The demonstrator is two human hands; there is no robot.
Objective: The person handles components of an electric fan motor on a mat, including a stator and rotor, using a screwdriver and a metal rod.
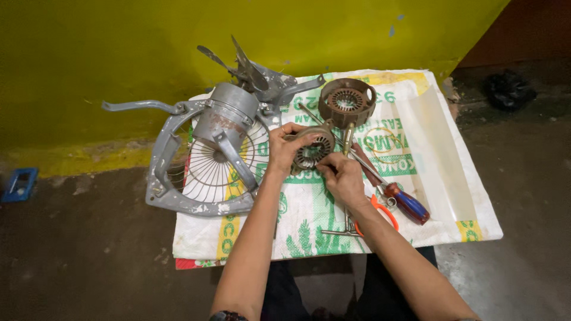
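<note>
The motor ring [313,148] is up off the white printed sack [416,154], a round, rusty grey-brown metal piece with slotted teeth around its open centre. It is tilted, its open face turned toward the camera. The left hand [283,148] clasps its left rim, thumb over the top edge. The right hand [342,178] pinches its lower right edge with the fingertips.

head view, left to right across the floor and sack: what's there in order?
Blue box → grey fan frame with wire guard → left hand → round slotted metal part held in both hands → right hand → red-and-blue-handled screwdriver → black lump on the floor.
</note>
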